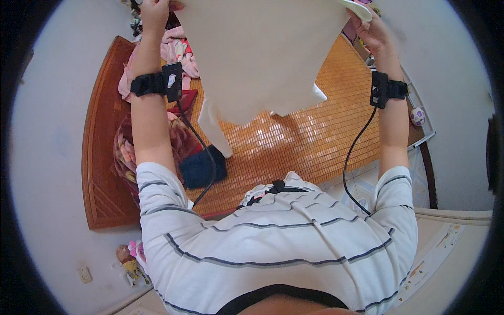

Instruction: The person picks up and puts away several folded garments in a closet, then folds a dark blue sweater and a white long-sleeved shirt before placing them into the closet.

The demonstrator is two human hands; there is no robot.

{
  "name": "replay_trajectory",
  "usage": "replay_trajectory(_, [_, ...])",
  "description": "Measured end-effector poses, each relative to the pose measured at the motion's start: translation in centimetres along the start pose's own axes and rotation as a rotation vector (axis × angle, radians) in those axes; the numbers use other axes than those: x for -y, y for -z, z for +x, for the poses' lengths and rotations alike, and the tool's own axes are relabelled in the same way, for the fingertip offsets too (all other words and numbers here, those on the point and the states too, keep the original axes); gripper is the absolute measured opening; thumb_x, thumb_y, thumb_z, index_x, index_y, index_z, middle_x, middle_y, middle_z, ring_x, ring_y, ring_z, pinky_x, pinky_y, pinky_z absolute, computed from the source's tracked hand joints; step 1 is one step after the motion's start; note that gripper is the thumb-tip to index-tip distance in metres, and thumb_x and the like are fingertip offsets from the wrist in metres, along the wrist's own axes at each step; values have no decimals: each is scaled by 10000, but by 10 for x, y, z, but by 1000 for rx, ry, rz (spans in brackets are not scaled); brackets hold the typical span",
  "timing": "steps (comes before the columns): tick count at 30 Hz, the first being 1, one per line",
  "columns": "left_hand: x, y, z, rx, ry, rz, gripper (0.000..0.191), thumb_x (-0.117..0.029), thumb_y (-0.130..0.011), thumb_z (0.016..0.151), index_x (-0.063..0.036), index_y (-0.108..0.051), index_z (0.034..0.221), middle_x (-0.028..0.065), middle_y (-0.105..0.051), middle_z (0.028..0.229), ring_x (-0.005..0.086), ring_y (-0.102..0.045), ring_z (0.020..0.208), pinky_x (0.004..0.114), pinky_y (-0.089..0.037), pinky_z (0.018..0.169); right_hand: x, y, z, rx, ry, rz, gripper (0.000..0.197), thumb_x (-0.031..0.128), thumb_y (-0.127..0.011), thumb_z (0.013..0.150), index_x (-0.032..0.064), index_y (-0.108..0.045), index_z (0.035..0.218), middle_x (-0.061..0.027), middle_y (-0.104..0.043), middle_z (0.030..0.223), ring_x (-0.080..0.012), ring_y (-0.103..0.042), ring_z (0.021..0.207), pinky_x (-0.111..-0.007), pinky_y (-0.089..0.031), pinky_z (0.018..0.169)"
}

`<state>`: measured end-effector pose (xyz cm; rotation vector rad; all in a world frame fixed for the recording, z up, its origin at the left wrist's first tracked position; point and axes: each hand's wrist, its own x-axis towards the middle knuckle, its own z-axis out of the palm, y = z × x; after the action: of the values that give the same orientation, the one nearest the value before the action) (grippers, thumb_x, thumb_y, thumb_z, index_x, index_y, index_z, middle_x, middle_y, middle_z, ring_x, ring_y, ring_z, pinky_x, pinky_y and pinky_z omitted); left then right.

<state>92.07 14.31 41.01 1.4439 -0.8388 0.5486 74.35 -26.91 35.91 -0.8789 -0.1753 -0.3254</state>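
Observation:
A cream-white garment (pixel 264 55) hangs spread out between my two raised hands, its top edge cut off by the picture's upper rim. My left hand (pixel 156 13) grips its upper left corner. At the upper right corner, my right hand (pixel 368 29) pinches the cloth, and a folded flap shows beside the fingers. A sleeve-like strip hangs at the garment's lower left, ending above a folded dark blue cloth (pixel 202 167). Below it lies a bamboo mat (pixel 283 138) on a bed. What kind of garment it is, I cannot tell.
A wooden headboard (pixel 106 149) stands at the left, with a patterned maroon blanket (pixel 181 136) and pink clothing (pixel 173 45) beside it. A small white and purple ball (pixel 417 116) rests at the right by the wall. Black cables run from both wrist-strapped devices.

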Motion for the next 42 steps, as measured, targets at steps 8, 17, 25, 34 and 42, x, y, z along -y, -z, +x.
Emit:
replay_trajectory(8, [38,-17,-16,51,265,79,275,-271,-589,787,-30,-544,913,-13,-504,663,48,-444,518,186,-420,500,-28,34,6,177,-125,-432,392,303,-569,786,20,-524,1054,-57,-540,988,-144,-484,962,-262,-396,832])
replay_trajectory(17, [-8,-62,-25,-35,218,382,301,-270,-619,738,-34,-543,909,65,-552,768,139,-523,624,257,-431,472,-33,59,6,162,-211,-1260,421,391,-614,728,28,-588,939,-19,-570,747,-71,-544,710,-201,-449,632])
replay_trajectory(25, [47,-22,-27,256,259,354,316,-286,-652,717,-62,-546,912,6,-542,778,75,-529,738,202,-429,597,-40,58,-3,158,-348,-1664,395,391,-610,671,-5,-608,679,-69,-570,586,-145,-558,486,-279,-483,444])
replay_trajectory(34, [55,-10,-68,420,449,383,188,-48,-503,674,-26,-568,848,42,-568,751,121,-529,683,249,-439,619,-19,44,2,-40,-167,-1753,312,304,-551,651,0,-618,667,-80,-575,558,-157,-539,440,-281,-452,431])
replay_trajectory(42, [60,20,-82,557,632,764,301,-54,-451,687,-18,-605,943,82,-594,717,163,-566,601,275,-462,533,-5,35,7,-71,-126,-1820,247,228,-540,710,-9,-605,679,-60,-557,551,-114,-516,443,-243,-400,385])
